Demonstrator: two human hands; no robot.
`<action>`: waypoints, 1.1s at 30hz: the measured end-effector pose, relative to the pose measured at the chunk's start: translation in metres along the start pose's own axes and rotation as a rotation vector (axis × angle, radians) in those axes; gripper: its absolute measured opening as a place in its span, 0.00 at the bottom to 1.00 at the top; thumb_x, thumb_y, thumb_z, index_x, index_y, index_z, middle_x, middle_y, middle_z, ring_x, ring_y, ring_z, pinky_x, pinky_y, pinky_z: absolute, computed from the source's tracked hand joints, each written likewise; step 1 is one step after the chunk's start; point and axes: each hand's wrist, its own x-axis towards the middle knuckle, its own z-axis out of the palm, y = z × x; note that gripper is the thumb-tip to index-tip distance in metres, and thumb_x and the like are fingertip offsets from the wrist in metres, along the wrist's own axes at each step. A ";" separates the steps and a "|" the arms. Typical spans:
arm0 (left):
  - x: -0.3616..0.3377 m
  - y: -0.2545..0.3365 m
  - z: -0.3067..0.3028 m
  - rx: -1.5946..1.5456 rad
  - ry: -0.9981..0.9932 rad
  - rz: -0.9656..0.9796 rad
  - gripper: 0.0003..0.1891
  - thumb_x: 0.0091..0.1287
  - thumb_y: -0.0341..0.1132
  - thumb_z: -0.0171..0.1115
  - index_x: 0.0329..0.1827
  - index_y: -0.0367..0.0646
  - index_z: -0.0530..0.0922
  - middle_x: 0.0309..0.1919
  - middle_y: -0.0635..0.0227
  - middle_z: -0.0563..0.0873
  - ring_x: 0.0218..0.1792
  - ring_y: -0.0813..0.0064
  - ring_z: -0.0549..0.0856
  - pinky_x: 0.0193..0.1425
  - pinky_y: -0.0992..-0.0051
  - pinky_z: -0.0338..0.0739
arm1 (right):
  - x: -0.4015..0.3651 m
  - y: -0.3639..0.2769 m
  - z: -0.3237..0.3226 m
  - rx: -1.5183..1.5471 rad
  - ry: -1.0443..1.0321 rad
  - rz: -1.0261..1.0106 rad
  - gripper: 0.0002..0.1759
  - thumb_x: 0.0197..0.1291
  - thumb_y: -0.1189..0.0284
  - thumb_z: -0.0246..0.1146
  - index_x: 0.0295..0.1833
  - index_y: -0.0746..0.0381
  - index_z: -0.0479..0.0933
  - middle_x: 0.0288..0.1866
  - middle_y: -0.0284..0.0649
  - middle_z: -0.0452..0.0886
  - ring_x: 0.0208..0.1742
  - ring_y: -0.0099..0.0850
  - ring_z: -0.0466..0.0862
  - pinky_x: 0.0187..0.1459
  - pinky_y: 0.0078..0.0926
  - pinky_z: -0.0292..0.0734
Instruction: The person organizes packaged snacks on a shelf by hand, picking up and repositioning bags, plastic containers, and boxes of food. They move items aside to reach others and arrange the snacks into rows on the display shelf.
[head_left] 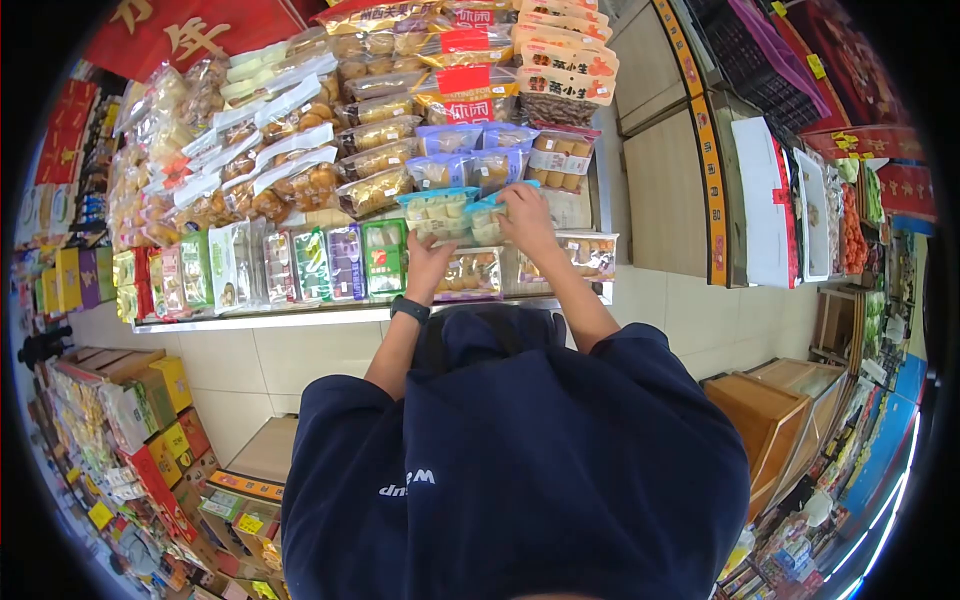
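Two light-blue-topped clear packs of pale pastries lie side by side on the display table. My left hand (430,264) has its fingers and thumb on the near edge of the left pastry pack (438,208). My right hand (527,216) is closed on the upper right side of the other pastry pack (486,222), covering part of it. Purple-topped pastry packs (443,172) lie just beyond. Nearer to me, below my hands, are a flat pack of small pastries (470,272) and another pastry pack (590,256) by my right forearm.
Clear bags of baked goods (300,185) fill the table's left side. Boxed snacks (345,262) stand in a row along the metal front edge (250,322). Orange-topped snack bags (565,85) lie at the back right. Wooden shelving (665,190) stands across the right aisle.
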 end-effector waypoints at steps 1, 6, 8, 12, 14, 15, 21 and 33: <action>-0.001 0.001 0.000 0.007 -0.001 -0.006 0.56 0.63 0.33 0.73 0.81 0.30 0.36 0.71 0.38 0.68 0.62 0.60 0.81 0.61 0.69 0.79 | 0.000 0.004 -0.001 0.027 0.033 -0.037 0.12 0.48 0.74 0.73 0.39 0.57 0.79 0.47 0.37 0.80 0.56 0.40 0.79 0.56 0.44 0.73; -0.003 0.002 -0.003 0.025 0.016 0.004 0.55 0.63 0.33 0.73 0.80 0.29 0.37 0.70 0.38 0.69 0.60 0.60 0.82 0.57 0.69 0.80 | 0.006 0.027 -0.027 0.020 0.183 -0.087 0.09 0.49 0.78 0.70 0.35 0.61 0.78 0.40 0.42 0.81 0.49 0.45 0.80 0.52 0.41 0.76; -0.004 0.001 -0.002 0.015 0.041 0.019 0.54 0.63 0.31 0.73 0.79 0.28 0.39 0.68 0.38 0.71 0.58 0.60 0.84 0.52 0.70 0.82 | 0.012 0.030 -0.054 -0.009 0.246 -0.032 0.07 0.50 0.78 0.70 0.35 0.61 0.79 0.39 0.42 0.82 0.49 0.45 0.80 0.52 0.41 0.76; -0.001 -0.003 -0.005 0.033 0.030 0.030 0.54 0.62 0.31 0.73 0.79 0.28 0.38 0.67 0.38 0.72 0.56 0.62 0.84 0.53 0.71 0.82 | 0.022 0.066 -0.079 -0.165 0.323 0.094 0.06 0.51 0.76 0.71 0.35 0.60 0.81 0.39 0.41 0.82 0.48 0.45 0.81 0.51 0.41 0.76; 0.001 -0.003 -0.005 0.051 0.025 0.042 0.54 0.62 0.31 0.73 0.80 0.28 0.38 0.66 0.38 0.72 0.54 0.62 0.84 0.53 0.71 0.82 | 0.030 0.085 -0.078 -0.231 0.296 0.189 0.07 0.52 0.75 0.72 0.37 0.60 0.83 0.40 0.41 0.83 0.48 0.45 0.81 0.51 0.41 0.76; 0.001 -0.002 -0.004 0.055 0.024 0.040 0.54 0.62 0.30 0.73 0.80 0.29 0.38 0.66 0.39 0.72 0.54 0.62 0.84 0.53 0.71 0.82 | 0.035 0.092 -0.076 -0.260 0.283 0.234 0.07 0.52 0.74 0.72 0.38 0.60 0.83 0.40 0.41 0.83 0.48 0.45 0.81 0.51 0.41 0.76; -0.004 0.003 -0.004 0.033 0.035 0.011 0.53 0.63 0.30 0.72 0.80 0.30 0.39 0.67 0.40 0.72 0.55 0.63 0.84 0.53 0.71 0.82 | 0.049 0.114 -0.049 -0.252 0.212 0.309 0.14 0.50 0.71 0.74 0.44 0.58 0.84 0.51 0.38 0.84 0.59 0.42 0.78 0.56 0.44 0.74; 0.011 -0.010 -0.022 0.153 0.068 0.038 0.54 0.63 0.36 0.73 0.82 0.33 0.40 0.66 0.42 0.74 0.57 0.61 0.81 0.57 0.67 0.79 | 0.010 0.114 -0.045 -0.293 0.215 0.390 0.42 0.49 0.72 0.75 0.72 0.62 0.68 0.73 0.56 0.64 0.71 0.55 0.68 0.72 0.46 0.65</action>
